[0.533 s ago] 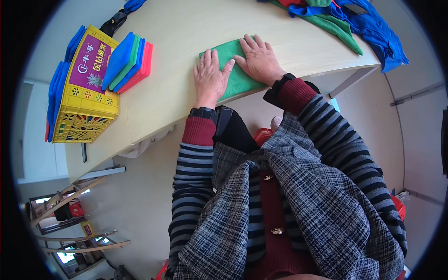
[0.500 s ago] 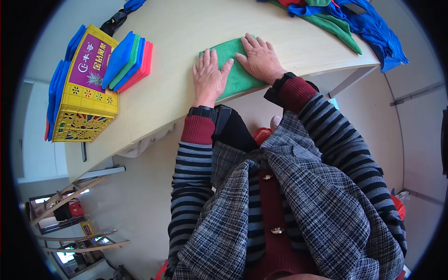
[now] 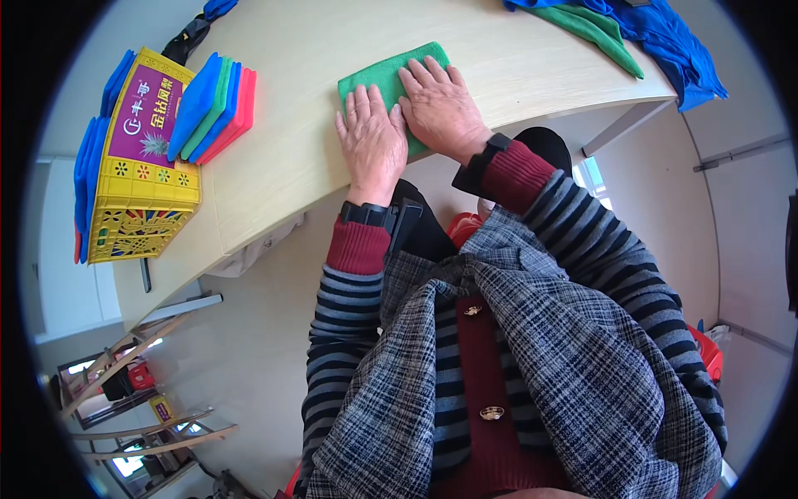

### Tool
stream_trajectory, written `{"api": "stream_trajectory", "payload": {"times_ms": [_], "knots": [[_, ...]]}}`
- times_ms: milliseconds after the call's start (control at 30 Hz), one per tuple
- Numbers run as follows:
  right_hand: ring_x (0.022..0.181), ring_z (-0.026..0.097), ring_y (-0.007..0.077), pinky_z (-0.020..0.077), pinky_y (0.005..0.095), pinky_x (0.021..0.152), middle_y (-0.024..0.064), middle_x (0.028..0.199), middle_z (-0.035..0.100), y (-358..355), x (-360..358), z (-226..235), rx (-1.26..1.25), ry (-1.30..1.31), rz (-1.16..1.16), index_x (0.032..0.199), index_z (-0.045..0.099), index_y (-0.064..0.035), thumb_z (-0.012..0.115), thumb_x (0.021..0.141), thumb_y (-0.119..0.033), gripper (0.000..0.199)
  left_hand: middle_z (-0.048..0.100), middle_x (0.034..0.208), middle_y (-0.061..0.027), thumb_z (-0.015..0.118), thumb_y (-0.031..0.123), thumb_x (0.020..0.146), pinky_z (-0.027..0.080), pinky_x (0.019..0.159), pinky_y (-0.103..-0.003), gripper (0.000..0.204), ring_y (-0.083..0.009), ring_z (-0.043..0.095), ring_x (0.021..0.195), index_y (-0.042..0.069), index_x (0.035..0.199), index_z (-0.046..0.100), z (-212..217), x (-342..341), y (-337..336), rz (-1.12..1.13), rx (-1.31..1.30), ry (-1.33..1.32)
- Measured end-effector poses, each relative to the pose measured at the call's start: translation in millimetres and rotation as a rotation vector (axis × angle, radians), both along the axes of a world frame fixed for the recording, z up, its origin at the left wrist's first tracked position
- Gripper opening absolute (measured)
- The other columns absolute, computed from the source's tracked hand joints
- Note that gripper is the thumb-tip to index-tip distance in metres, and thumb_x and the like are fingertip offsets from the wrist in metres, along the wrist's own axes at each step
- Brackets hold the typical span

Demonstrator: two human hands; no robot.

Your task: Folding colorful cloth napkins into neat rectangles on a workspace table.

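- Sitting near the left end of the surface [image 3: 283,125], a yellow crate [image 3: 137,200] carries a purple label [image 3: 143,121] with a picture of a pineapple; through the pattern of holes I see some coloured material inside.
- On the far left side of this crate I see blue folded pieces [image 3: 89,179], partly cut from my sight by the crate.
- Just to the right of the label there is a stack [image 3: 214,112] of flat pieces, their edges going from left to right in blue, green, blue and red.
- Next comes the left hand [image 3: 371,137]. It is lying with the palm down, its fingers straight and not closed on anything, on the lower left part of the green cloth [image 3: 386,73].
- This green cloth is flat on the surface, near the edge on the person's side, and one part of it is covered by both hands.
- The right hand [image 3: 440,108] is also palm down on the cloth, with its fingers extended and a little spread, gripping nothing. The two thumbs are very near each other; I cannot tell if they touch.
- At the far right corner, well apart from the hands, I see a heap of blue fabric [image 3: 665,50], which hangs over the edge, and beside it a pointed green piece [image 3: 600,37].
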State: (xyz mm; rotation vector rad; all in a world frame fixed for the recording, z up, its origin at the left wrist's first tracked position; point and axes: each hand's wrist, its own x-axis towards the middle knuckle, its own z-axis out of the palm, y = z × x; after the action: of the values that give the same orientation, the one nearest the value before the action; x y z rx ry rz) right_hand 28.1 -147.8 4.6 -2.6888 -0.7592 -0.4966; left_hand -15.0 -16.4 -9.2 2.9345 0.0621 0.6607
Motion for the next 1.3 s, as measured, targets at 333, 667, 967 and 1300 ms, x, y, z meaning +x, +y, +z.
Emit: {"api": "stream_trajectory", "payload": {"times_ms": [333, 667, 967, 1300], "knots": [[0.147, 0.031, 0.0327, 0.0231, 0.0493, 0.12, 0.0122, 0.155, 0.042, -6, 16, -13, -0.065, -0.047, 0.032, 0.149, 0.045, -0.0103, 0.037, 0.104, -0.041, 0.055, 0.042, 0.152, -0.0209, 0.045, 0.037, 0.104, 0.022, 0.119, -0.056, 0.058, -0.0355, 0.034, 0.145, -0.004, 0.144, 0.043, -1, -8, 3, 0.029, 0.07, -0.005], [0.147, 0.031, 0.0334, 0.0244, 0.0537, 0.119, 0.0115, 0.157, 0.04, -11, 12, -5, -0.067, -0.005, -0.001, 0.15, 0.045, -0.0134, 0.037, 0.104, -0.045, 0.056, 0.047, 0.148, -0.0153, 0.058, 0.031, 0.099, 0.022, 0.118, -0.059, 0.051, -0.0321, 0.036, 0.144, 0.001, 0.14, 0.051, 13, -55, 2, -0.04, 0.211, -0.102], [0.146, 0.03, 0.0394, 0.0234, 0.0566, 0.118, 0.0197, 0.155, 0.039, -20, -14, -1, -0.026, 0.057, -0.011, 0.148, 0.044, -0.0064, 0.044, 0.101, -0.047, 0.062, 0.053, 0.143, -0.0059, 0.071, 0.015, 0.087, 0.021, 0.119, -0.058, 0.054, -0.0282, 0.039, 0.142, 0.012, 0.139, 0.055, 16, -64, 16, -0.252, 0.203, -0.073], [0.142, 0.035, 0.0428, 0.0227, 0.0555, 0.119, 0.022, 0.151, 0.043, -27, -57, 39, -0.311, 0.195, 0.079, 0.148, 0.041, -0.0018, 0.045, 0.101, -0.047, 0.065, 0.054, 0.142, -0.0089, 0.06, 0.018, 0.096, 0.021, 0.118, -0.057, 0.042, -0.0311, 0.039, 0.141, 0.013, 0.137, 0.057, 12, -15, 63, -0.073, 0.16, -0.052]]}}
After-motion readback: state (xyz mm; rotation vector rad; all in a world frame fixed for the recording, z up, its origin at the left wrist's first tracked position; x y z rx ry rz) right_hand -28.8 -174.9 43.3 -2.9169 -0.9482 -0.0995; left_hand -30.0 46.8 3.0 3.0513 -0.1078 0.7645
